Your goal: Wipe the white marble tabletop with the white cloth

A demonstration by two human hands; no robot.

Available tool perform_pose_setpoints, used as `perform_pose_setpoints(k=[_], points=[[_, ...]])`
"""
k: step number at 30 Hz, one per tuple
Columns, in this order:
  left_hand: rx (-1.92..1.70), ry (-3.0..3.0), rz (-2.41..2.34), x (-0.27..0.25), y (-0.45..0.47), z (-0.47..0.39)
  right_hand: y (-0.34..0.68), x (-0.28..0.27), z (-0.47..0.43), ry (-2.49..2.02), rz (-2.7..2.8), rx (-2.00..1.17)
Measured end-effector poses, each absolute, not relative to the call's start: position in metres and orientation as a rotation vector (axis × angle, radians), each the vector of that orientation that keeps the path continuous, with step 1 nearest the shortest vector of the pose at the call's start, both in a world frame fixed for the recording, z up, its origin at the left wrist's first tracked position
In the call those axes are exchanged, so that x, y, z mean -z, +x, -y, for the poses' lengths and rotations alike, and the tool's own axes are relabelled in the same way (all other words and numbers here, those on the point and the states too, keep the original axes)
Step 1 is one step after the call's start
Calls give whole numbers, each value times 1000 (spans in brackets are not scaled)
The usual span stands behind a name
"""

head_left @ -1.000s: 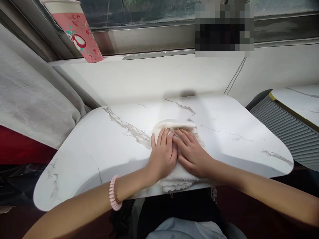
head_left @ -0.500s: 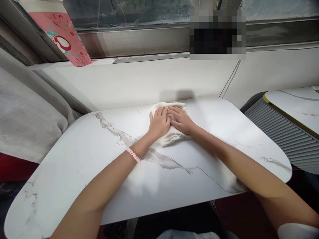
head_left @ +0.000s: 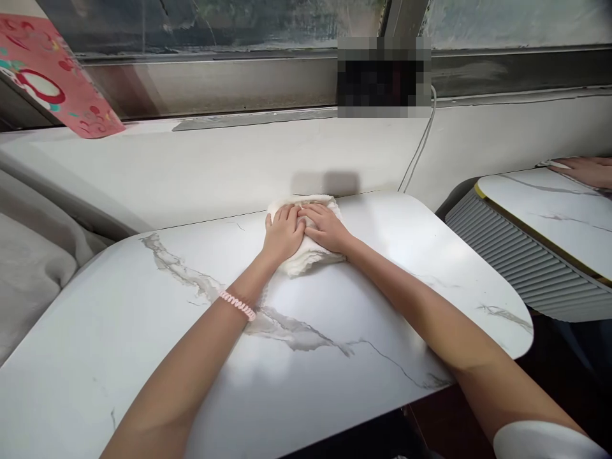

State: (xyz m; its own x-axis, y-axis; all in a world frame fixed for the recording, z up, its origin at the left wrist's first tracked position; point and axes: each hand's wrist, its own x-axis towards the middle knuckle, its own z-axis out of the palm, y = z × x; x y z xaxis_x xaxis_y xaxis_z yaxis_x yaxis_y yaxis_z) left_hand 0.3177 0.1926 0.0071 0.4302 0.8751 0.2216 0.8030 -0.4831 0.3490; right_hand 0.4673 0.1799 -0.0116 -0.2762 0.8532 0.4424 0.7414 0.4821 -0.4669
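Both hands lie flat, fingers stretched and side by side, pressing on a folded white cloth (head_left: 306, 255) at the far edge of the marble surface (head_left: 358, 306): left hand (head_left: 283, 234), right hand (head_left: 325, 229), neither gripping. The cloth bulges out beneath the palms, toward the person. It looks soft, light and limp, likely to bunch or slide on the smooth top, so flat palms or a pinch at a folded edge would suit.

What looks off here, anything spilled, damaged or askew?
Nothing spilled or broken. Left hand and right hand press flat on the white cloth at the far edge of the marble table. The pink cup on the sill looks tilted, probably lens distortion.
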Motion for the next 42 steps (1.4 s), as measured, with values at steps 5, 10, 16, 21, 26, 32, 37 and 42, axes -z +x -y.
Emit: perform_pose_setpoints(k=[5, 10, 16, 21, 26, 32, 37, 42], points=[[-552, 2490, -1481, -8, 319, -192, 467, 12, -179, -1321, 2077, -227], [-559, 2490, -1480, -8, 318, -192, 467, 12, -179, -1318, 2073, -220], [-563, 2503, -1482, -6, 318, -193, 467, 12, -179, -1321, 2096, -210], [-551, 2502, -1487, -6, 317, -192, 467, 10, -177, -1341, 2109, -214], [-534, 2514, -1471, -10, 317, -187, 467, 10, -173, -1386, 2134, -204], [-514, 2554, -1514, -11, 320, -173, 470, 9, -160, -1472, 2187, -205], [-476, 2579, -1526, -13, 326, -155, 478, 2, -140, -1428, 2248, -231], [-399, 2623, -1511, -17, 336, -131, 488, -10, -110, -1377, 2280, -299]])
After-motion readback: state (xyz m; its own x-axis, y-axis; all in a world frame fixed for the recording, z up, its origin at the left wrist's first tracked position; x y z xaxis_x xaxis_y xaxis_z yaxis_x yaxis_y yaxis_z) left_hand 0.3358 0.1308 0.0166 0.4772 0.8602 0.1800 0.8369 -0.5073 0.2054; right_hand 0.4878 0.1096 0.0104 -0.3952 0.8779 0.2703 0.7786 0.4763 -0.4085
